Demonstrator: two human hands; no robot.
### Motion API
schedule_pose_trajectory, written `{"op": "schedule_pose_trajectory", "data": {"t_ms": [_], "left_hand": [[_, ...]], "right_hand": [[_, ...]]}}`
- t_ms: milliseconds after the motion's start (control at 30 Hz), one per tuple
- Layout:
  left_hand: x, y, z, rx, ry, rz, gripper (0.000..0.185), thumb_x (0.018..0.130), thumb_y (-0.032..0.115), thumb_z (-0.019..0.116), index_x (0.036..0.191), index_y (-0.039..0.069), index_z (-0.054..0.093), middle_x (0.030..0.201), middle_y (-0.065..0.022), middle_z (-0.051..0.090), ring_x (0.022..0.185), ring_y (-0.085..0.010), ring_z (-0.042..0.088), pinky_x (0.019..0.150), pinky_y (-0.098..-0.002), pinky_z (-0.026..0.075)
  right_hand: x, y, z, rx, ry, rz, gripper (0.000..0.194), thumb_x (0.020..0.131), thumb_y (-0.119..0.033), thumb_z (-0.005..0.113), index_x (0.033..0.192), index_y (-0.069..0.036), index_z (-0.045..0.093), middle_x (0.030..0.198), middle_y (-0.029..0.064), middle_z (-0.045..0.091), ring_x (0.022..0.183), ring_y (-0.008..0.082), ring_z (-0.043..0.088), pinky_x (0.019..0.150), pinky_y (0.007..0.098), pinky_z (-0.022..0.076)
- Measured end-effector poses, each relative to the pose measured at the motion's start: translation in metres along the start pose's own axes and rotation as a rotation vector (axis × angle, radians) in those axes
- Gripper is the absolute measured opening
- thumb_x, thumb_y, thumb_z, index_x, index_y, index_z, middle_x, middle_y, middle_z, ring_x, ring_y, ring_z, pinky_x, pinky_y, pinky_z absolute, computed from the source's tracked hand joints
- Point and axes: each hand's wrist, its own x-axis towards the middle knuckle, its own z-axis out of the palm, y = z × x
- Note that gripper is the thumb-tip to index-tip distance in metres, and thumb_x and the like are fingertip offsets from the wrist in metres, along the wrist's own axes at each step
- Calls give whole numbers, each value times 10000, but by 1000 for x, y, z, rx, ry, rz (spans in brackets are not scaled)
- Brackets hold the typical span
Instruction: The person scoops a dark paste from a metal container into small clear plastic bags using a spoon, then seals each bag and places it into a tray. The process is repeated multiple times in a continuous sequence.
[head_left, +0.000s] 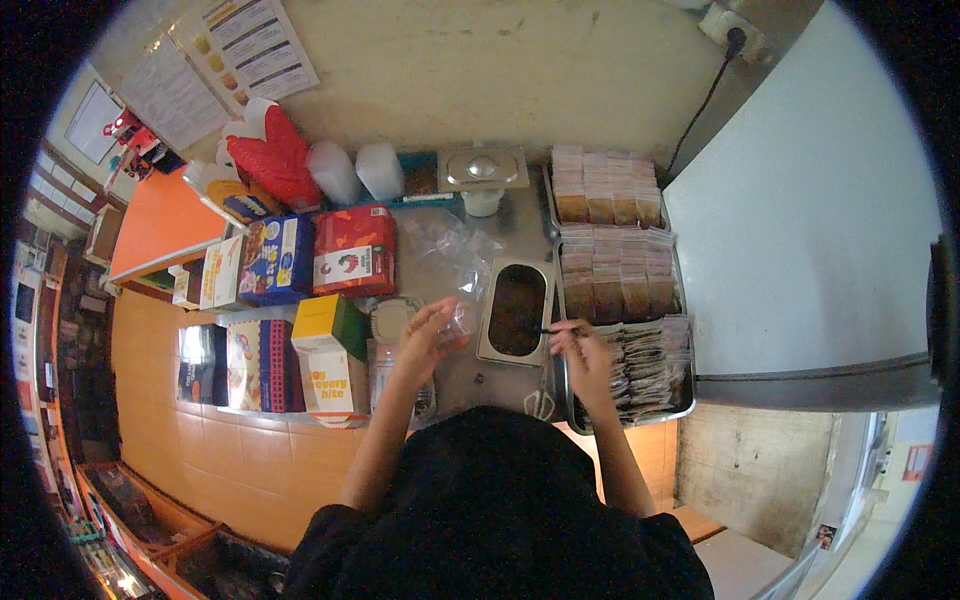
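Note:
My left hand (429, 337) holds a small clear plastic cup (457, 322) just left of a rectangular steel pan (487, 347). A dark food, too dim to name, fills the pan's oval opening. Over the pan's right rim, my right hand (581, 346) grips a thin dark utensil (549, 331), whose tip points into the dark contents; its working end is hard to make out. Behind the cup lie clear plastic bags (454, 244) on the steel table (461, 382). Close to the table's front edge is a pair of pale-handled scissors (538, 405).
Metal trays (686, 401) of filled zip bags (622, 277) line the right side, beside a large pale appliance (795, 247). Several printed cartons (330, 375) stand at left. Toward the wall are a steel lid (482, 169) on a white container (482, 202) and stacked clear containers (379, 171).

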Motion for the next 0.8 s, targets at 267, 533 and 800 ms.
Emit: {"op": "schedule_pose_trajectory", "data": {"t_ms": [267,533,800], "left_hand": [[-5,-2,-6,-10,8,-21,330,951,224,626,1250,85,609,1178,-41,639,1018,-183,630,818,-377,570],[-4,-4,-17,-51,14,-10,327,966,216,602,1264,83,589,1182,-46,638,1048,-190,626,821,-366,570],[-7,-10,-18,-60,23,-10,340,963,219,609,1271,78,584,1205,-67,621,1067,-196,620,821,-372,580]], "right_hand": [[21,-23,3,-238,-153,-299,151,928,-152,628,1033,-46,654,882,148,679,632,235,657,597,323,520],[22,-30,3,91,142,94,227,1006,-210,548,978,-2,634,696,71,667,589,110,642,540,252,510],[22,-13,37,109,-7,228,200,1001,-181,554,954,-1,625,717,69,660,555,112,629,497,258,502]]}}
